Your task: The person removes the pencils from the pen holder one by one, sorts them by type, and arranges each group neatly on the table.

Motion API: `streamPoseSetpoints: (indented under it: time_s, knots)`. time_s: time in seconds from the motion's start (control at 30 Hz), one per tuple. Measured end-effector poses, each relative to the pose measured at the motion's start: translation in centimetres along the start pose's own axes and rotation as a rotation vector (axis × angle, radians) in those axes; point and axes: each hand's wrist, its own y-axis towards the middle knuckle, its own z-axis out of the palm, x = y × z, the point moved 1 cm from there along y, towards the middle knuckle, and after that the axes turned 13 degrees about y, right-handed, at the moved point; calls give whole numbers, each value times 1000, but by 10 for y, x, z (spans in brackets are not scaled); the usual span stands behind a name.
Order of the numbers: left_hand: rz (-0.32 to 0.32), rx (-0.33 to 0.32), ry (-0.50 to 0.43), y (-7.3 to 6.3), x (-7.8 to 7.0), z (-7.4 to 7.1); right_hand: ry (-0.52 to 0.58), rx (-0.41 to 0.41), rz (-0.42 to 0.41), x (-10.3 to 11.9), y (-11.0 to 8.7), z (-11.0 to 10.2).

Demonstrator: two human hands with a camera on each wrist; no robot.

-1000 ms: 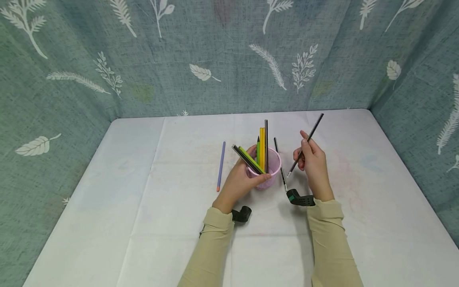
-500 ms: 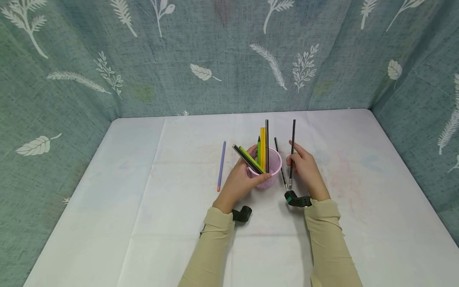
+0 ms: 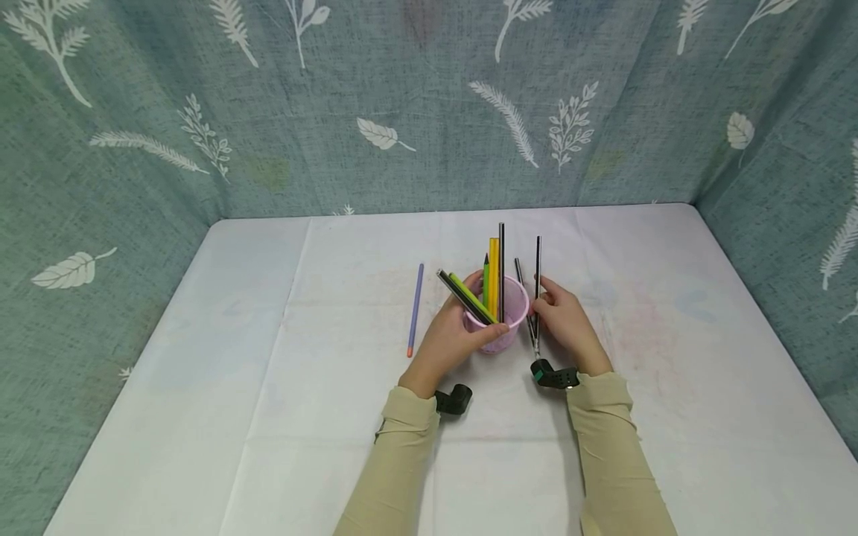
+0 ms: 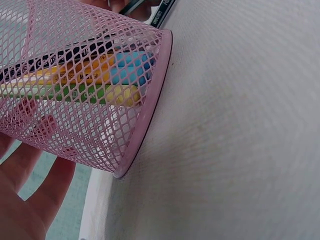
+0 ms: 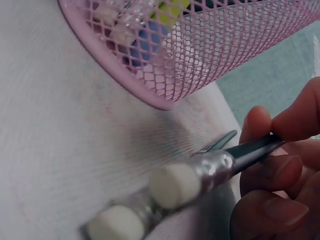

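Observation:
My left hand [image 3: 447, 339] grips a pink mesh pencil cup [image 3: 497, 344], thumb over the near rim and fingers round the left side. Inside stand black, yellow and green pencils; the yellow pencils [image 4: 90, 71] show blue ends through the mesh in the left wrist view. Just right of the cup, my right hand [image 3: 568, 321] pinches a black pencil [image 3: 538, 259] between thumb and fingers, its white eraser [image 5: 175, 185] pointing down. Another black pencil [image 3: 518, 269] lies on the table between cup and right hand. Its eraser [image 5: 116, 224] sits close to the held one's.
Left of the cup lies a purple pencil [image 3: 415, 309] with an orange end. A white cloth [image 3: 322, 417] covers the table, and a green leaf-patterned curtain [image 3: 429, 149] surrounds its back and sides. Each wrist wears a black camera [image 3: 456, 400].
My right hand has moved left and slightly toward me, bringing the black pencil from a slant to nearly parallel beside the lying pencil. The left hand and cup have stayed put.

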Motion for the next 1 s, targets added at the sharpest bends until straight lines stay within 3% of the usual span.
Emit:
streamPoseSetpoints:
  time_s: [1.0]
  knots:
    - [13, 2, 13, 1, 0, -1, -210, -8, 9, -1, -2, -1]
